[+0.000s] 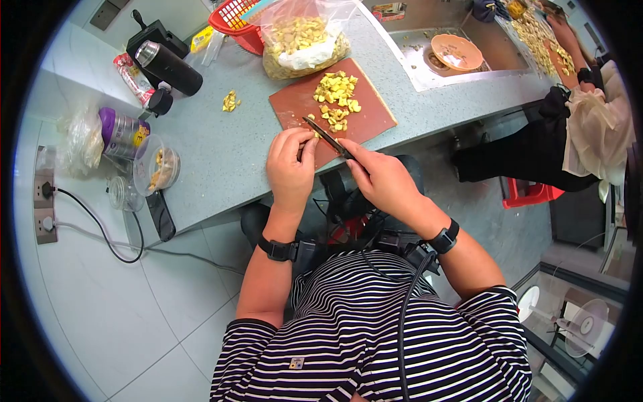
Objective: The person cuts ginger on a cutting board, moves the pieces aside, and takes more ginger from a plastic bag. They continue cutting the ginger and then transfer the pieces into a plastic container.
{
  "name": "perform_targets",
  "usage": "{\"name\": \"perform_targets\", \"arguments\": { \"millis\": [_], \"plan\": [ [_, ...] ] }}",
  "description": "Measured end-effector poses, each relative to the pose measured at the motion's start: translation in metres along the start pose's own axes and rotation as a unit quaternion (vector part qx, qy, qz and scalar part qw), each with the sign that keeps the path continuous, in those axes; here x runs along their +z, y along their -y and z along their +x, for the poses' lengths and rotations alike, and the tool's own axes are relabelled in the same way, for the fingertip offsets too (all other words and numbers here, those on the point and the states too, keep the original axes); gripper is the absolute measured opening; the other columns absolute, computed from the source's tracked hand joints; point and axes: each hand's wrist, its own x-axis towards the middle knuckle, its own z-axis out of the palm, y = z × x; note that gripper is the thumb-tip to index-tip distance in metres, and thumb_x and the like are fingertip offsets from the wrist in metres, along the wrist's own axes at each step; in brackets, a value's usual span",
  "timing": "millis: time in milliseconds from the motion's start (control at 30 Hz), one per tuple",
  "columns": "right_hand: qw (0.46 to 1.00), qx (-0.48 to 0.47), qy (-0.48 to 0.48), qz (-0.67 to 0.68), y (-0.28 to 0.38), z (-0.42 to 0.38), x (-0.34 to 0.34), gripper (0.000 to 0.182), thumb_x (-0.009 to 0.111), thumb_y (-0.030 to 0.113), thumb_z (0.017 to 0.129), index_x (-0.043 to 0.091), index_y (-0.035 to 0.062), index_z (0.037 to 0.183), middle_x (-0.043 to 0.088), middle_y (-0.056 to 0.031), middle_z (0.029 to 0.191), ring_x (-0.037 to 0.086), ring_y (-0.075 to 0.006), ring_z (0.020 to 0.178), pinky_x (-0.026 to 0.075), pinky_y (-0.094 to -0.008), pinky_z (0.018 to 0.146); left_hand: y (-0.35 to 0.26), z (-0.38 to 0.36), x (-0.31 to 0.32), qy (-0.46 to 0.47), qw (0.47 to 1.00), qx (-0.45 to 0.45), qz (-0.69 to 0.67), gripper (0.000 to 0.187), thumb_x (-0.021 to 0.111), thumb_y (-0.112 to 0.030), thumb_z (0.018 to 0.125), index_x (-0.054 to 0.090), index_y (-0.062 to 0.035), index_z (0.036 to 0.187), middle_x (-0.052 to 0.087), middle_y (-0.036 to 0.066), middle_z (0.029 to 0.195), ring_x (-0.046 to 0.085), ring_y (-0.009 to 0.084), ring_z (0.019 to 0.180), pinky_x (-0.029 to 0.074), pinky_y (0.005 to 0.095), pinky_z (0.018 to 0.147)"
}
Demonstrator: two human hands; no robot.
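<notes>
Striped shirt (pixel 335 321) close in; both hands at the board's near side

Shirt is nearest, near side of the cutting board (pixel 375 120). R hand (pixel 388 177) has its fingers closed round the handle of the knife (pixel 328 137), blade slanting over the board's near left part. L hand (pixel 291 161) fingers look pinched on a small pale pc (pixel 316 134) next to the blade, partly hidden; prob. held low so scraps drop on the board, not the floor.

Yellow pcs (pixel 337 87) sit mid-board to far side, prob. kept off the blade's patch yet in reach. Clear bag (pixel 301 33) w/ more pcs stands just beyond the board's far edge, red basket (pixel 234 23) behind it; touching or not, can't tell. Small pile (pixel 231 101) lies left of the board.

Edges: board's near corner comes close to the surface's (pixel 214 147) front edge, so little margin toward the body. Sink (pixel 422 84) bounds things right of the board. Most elbow room is left of it, up to the phone (pixel 161 216) and tub (pixel 157 166); black flask (pixel 171 69) is well apart, far left.
</notes>
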Motion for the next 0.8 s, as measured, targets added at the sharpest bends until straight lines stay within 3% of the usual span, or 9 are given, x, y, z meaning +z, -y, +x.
{"name": "perform_targets", "arguments": {
  "millis": [333,433,500,800],
  "plan": [
    [1.0,-0.005,0.005,-0.019,-0.002,-0.001,-0.001,0.047,0.068,0.014,0.114,0.067,0.0101,0.161,0.082,-0.0266,0.119,0.08,-0.0486,0.106,0.064,-0.0551,0.089,0.003,-0.001,0.0,0.0,0.999,0.033,0.031,0.013,0.087,0.002,0.101,0.081,0.0019,0.112,0.08,0.014,0.118,0.079,0.0252,0.097,0.064,0.0357,0.082],
    [0.999,-0.003,0.012,-0.041,-0.001,0.0,-0.003,0.047,0.069,0.015,0.114,0.068,0.0108,0.161,0.083,-0.0248,0.114,0.08,-0.0484,0.101,0.064,-0.0555,0.086,0.002,0.0,0.0,0.001,0.998,0.044,0.039,0.013,0.087,0.002,0.101,0.08,0.0017,0.111,0.08,0.014,0.118,0.079,0.0268,0.098,0.064,0.0365,0.082],
    [0.998,-0.027,0.0,-0.058,0.0,0.002,-0.004,0.042,0.068,0.02,0.115,0.07,0.0085,0.155,0.082,-0.023,0.101,0.08,-0.0473,0.093,0.063,-0.0596,0.081,0.001,0.001,-0.001,-0.001,0.998,0.051,0.042,0.013,0.087,0.002,0.101,0.08,0.0016,0.111,0.08,0.014,0.117,0.079,0.0276,0.099,0.064,0.0367,0.082],
    [0.99,-0.034,0.026,-0.133,0.014,0.01,-0.013,0.039,0.066,0.018,0.114,0.07,0.0038,0.15,0.081,-0.0219,0.095,0.079,-0.0452,0.087,0.062,-0.0589,0.075,0.001,0.001,-0.001,0.002,0.998,0.044,0.034,0.014,0.087,0.004,0.1,0.08,0.0012,0.111,0.08,0.014,0.117,0.077,0.0277,0.098,0.063,0.0372,0.081]
  ]
}}
